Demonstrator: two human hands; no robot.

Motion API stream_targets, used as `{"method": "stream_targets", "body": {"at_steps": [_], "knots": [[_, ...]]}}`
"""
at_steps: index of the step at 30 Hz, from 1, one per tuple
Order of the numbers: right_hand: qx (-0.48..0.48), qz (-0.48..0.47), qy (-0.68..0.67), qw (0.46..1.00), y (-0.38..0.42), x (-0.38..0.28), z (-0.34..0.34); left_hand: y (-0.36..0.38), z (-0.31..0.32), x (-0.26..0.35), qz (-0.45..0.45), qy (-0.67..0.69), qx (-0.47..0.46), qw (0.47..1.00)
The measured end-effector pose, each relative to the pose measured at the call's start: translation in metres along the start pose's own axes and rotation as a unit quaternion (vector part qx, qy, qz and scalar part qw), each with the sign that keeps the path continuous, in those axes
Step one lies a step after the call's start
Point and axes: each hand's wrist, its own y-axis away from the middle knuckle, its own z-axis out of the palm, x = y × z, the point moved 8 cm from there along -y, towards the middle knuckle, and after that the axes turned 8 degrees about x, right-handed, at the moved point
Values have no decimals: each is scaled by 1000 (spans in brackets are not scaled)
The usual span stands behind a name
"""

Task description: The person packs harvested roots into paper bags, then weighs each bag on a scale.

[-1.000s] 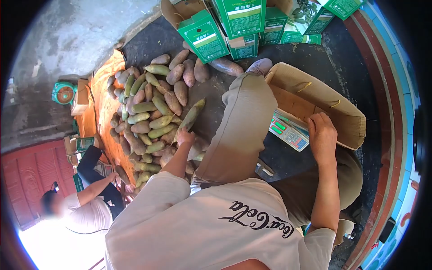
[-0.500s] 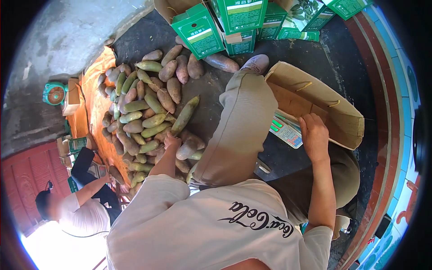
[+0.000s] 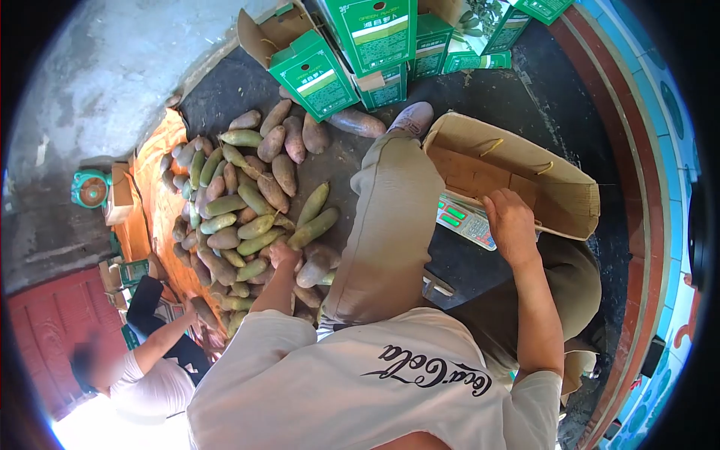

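Observation:
My left hand (image 3: pixel 284 256) is at the right side of a heap of green and brownish radishes (image 3: pixel 225 204). Its fingers are closed at the lower end of a green radish (image 3: pixel 315 228), partly hidden by the hand. Just above that lies another green radish (image 3: pixel 313 203). My right hand (image 3: pixel 513 223) has its fingers bent over the near edge of an open cardboard box (image 3: pixel 574 184) with yellow cord handles. Partly under the box and beside this hand is a digital scale (image 3: pixel 466 223) with lit green displays.
Green printed cartons (image 3: pixel 313 75) stand at the top. At left, another person (image 3: pixel 154 382) reaches toward the heap, a radish (image 3: pixel 204 312) by their hand. An orange sheet (image 3: pixel 159 142) lies under the heap's left side. A small teal fan (image 3: pixel 91 189) stands by the wall.
A green radish that stood tilted up from my left hand now shows as two separate radishes, one lower at the hand. My right hand stays at the box edge. The whole view has shifted slightly.

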Motion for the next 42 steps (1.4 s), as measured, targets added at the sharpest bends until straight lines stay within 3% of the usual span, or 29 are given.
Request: {"method": "stream_targets", "body": {"at_steps": [1, 8, 11, 14, 15, 18, 20, 21, 22, 23, 24, 27, 29, 34, 37, 39, 42], "knots": [[-3, 3, 1, 1000, 0, 1, 0, -6, 1, 1, 48, -6, 41, 998], [-3, 7, 11, 1000, 5, 4, 1, -16, 11, -15, 29, -62, -68, 995], [-7, 6, 13, 1000, 6, 5, 2, -31, 16, -24, 54, -53, -22, 997], [-3, 1, 22, 1000, 6, 5, 1, -56, 45, -38, 25, 32, -120, 992], [-3, 1, 25, 1000, 6, 5, 2, -97, 91, -56, 38, 16, -174, 984], [0, -1, 34, 999, 8, 3, 0, -131, 127, -94, -87, 134, -245, 956], [5, -8, 39, 999, 8, 2, -3, -141, 119, -71, 40, 24, -159, 986], [8, -7, 43, 999, 8, 3, -4, -137, 113, -48, 202, -125, -40, 971], [8, -9, 44, 999, 8, 6, -2, -127, 111, -43, 290, -189, 3, 938], [2, -14, 43, 999, 10, 7, 2, -104, 99, -35, 369, -253, 62, 892], [9, -17, 41, 999, 11, 8, 4, -98, 96, -34, 381, -255, 59, 887], [8, -24, 29, 999, 12, 7, 3, -91, 89, -29, 356, -232, 20, 905], [4, -36, 35, 999, 10, 5, 2, -80, 76, -26, 338, -262, 41, 903], [-20, -27, 32, 999, 7, 3, 3, -55, 57, -15, 348, -316, -59, 881], [-31, -19, 32, 999, 7, 6, 6, -52, 51, -12, 340, -291, -51, 893], [-31, -15, 34, 999, 6, 5, 7, -54, 45, -11, 278, -164, -23, 946], [-35, -6, 43, 998, 6, 7, 9, -64, 43, -28, 66, 77, -27, 994]]}}
